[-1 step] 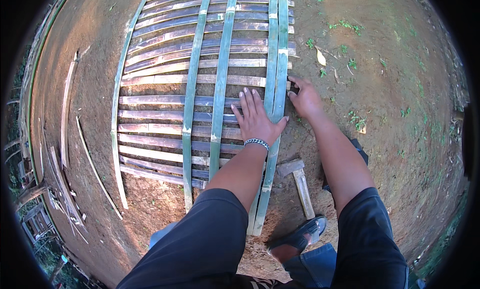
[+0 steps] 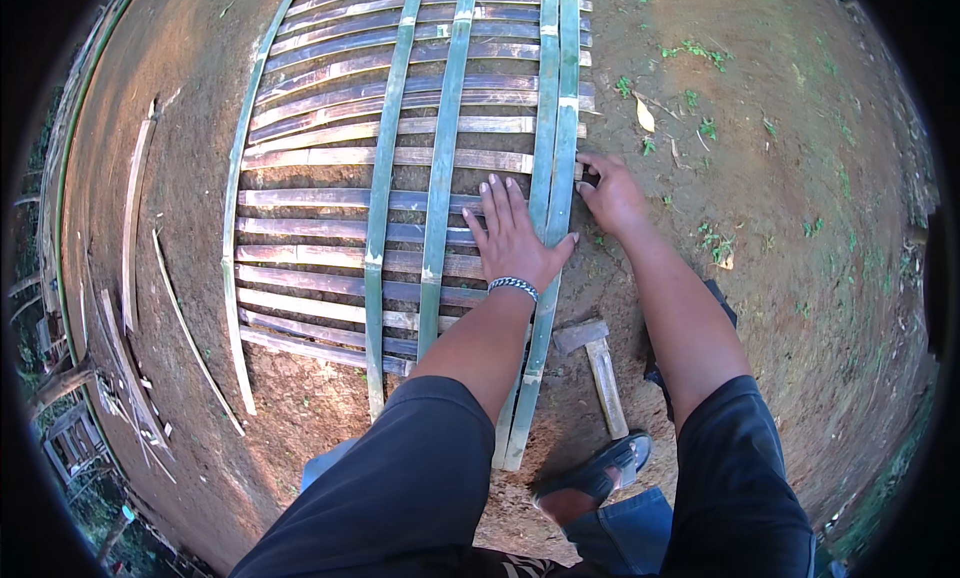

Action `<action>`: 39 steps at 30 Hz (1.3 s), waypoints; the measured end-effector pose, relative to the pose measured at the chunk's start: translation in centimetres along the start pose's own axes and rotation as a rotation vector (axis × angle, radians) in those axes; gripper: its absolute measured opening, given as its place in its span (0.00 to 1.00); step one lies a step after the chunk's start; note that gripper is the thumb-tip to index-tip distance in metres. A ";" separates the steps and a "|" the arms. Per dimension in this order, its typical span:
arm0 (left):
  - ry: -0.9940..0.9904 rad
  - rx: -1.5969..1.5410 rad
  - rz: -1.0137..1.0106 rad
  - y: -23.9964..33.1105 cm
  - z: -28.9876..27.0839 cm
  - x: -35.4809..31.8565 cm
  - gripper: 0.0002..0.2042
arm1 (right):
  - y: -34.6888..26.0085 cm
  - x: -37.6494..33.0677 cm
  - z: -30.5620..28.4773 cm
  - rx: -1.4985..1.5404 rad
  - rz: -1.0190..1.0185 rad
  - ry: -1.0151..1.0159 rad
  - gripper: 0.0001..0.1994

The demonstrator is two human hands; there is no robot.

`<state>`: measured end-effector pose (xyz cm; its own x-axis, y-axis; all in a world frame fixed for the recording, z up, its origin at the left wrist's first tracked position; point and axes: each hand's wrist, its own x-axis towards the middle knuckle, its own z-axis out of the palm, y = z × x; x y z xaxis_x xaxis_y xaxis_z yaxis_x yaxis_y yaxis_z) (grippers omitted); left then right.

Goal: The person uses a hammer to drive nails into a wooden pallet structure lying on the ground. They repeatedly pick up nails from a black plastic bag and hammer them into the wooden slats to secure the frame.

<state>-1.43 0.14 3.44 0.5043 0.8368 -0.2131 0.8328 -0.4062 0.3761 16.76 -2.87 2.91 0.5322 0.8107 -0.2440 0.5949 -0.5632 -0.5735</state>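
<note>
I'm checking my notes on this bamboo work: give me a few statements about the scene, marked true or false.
1. The left hand lies spread on the bamboo lattice. True.
2. The bracelet is on the right wrist. False: it is on the left.
3. The right hand grips the hammer. False: that hand is at the lattice's right edge; the hammer lies on the ground.
4. A dark sandal is by the end of the hammer's handle. True.

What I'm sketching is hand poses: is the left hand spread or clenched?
Left hand spread: fingers outstretched over the bamboo frame, thumb pointing away from them.
</note>
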 end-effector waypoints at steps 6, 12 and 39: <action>0.045 -0.016 0.037 -0.7 0.3 0.2 0.61 | 1.0 2.4 0.0 0.085 -0.097 -0.098 0.22; 0.036 -0.002 0.059 -0.4 0.2 0.2 0.60 | 2.4 2.3 0.2 0.151 -0.170 -0.011 0.19; 0.004 0.471 0.486 -8.0 -5.8 9.8 0.13 | -2.0 -2.9 4.4 -0.028 0.227 0.047 0.45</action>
<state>-4.45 13.76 3.57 0.8468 0.5193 -0.1151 0.5222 -0.8528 -0.0050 11.35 -3.43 1.36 0.6814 0.6546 -0.3274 0.4728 -0.7351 -0.4859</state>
